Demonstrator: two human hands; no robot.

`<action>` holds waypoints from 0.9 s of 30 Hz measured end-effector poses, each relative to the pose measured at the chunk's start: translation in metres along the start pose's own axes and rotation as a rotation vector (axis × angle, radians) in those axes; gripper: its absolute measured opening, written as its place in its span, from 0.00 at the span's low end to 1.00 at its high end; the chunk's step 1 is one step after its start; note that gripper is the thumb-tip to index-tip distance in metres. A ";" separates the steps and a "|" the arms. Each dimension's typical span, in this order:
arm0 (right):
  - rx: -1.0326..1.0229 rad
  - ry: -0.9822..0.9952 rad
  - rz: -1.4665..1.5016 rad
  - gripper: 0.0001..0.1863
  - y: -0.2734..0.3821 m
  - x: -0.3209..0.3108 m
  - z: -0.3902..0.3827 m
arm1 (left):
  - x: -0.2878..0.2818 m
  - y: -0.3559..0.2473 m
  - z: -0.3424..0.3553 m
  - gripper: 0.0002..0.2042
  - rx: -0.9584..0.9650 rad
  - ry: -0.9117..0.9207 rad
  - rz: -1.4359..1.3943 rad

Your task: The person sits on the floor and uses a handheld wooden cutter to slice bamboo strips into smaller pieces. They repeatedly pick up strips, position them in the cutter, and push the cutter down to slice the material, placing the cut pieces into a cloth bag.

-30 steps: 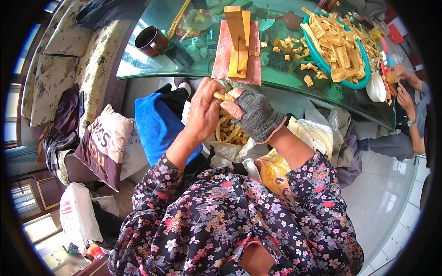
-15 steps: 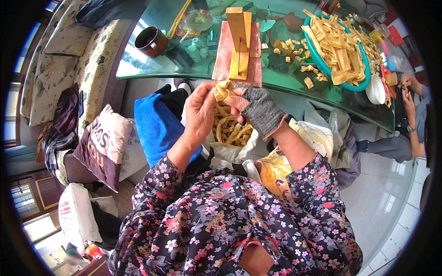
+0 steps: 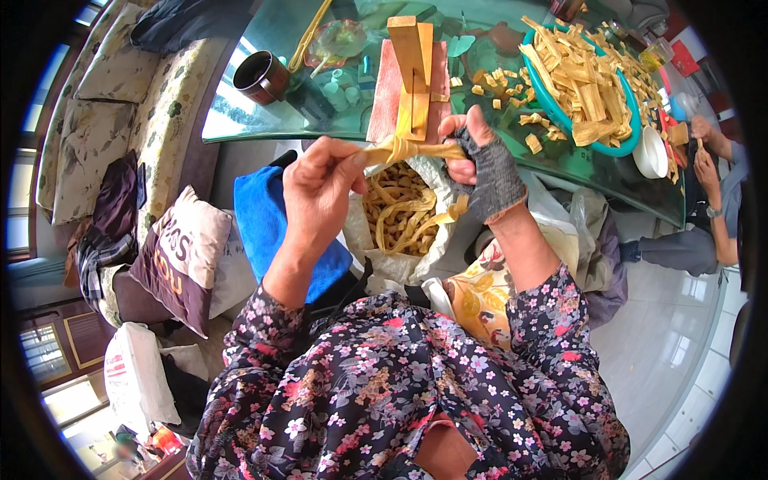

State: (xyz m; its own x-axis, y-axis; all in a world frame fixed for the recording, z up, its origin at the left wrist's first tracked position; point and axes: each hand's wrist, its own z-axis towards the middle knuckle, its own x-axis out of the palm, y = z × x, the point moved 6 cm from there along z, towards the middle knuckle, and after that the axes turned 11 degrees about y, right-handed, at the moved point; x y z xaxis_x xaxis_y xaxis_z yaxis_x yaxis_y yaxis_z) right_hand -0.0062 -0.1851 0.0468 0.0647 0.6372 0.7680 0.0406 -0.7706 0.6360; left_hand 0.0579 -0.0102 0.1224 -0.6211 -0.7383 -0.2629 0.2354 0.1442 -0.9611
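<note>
A flat, pale yellow strip with a loop or knot in its middle (image 3: 398,150) is stretched between my two hands. My bare left hand (image 3: 316,186) pinches one end. My right hand (image 3: 490,164), in a grey fingerless glove, has its lower fingers curled round the other end, with the thumb raised. A yellowish tail of strip hangs below the right hand. Under the strip stands an open white sack (image 3: 436,254) holding many similar curled strips (image 3: 400,212). Just beyond my hands, a wooden stand (image 3: 412,68) with a slim upright pin rests on a pink cloth (image 3: 386,104) at the table edge.
On the green glass table (image 3: 352,128) are a dark mug (image 3: 262,78), cut yellow pieces (image 3: 496,82) and a teal basket (image 3: 634,136) heaped with strips. A white bowl (image 3: 652,154) sits beside it. Another person's hands (image 3: 706,152) are at far right. A blue cloth (image 3: 260,212) lies left.
My hands have moved apart, pulling the strip out lengthwise between them. The left hand went left and down, the right hand right, uncovering more of the sack.
</note>
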 end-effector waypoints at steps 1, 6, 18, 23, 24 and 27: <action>0.029 -0.030 -0.062 0.21 -0.001 0.002 -0.001 | -0.003 -0.002 -0.004 0.02 0.024 0.012 0.009; 0.077 -0.037 -0.364 0.10 -0.017 0.009 -0.001 | -0.014 0.009 -0.006 0.09 0.047 -0.025 0.204; 0.125 0.194 -1.036 0.15 -0.036 0.028 0.009 | 0.029 0.027 0.000 0.11 0.356 0.300 1.139; -0.345 0.180 -1.205 0.12 -0.034 0.045 0.006 | 0.014 0.061 0.016 0.09 0.555 0.244 1.122; -0.362 0.164 -1.252 0.11 -0.033 0.046 0.006 | 0.011 0.070 0.020 0.09 0.519 0.253 1.090; -0.351 0.202 -1.377 0.09 -0.028 0.043 0.009 | 0.011 0.079 0.034 0.06 0.370 0.250 1.010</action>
State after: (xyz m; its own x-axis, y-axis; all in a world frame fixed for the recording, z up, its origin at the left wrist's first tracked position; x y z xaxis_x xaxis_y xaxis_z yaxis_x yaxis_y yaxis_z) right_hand 0.0043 -0.1366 0.0613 0.0353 0.8739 -0.4848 -0.2920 0.4730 0.8313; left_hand 0.0952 -0.0297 0.0468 -0.1406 -0.2321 -0.9625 0.9027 0.3693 -0.2209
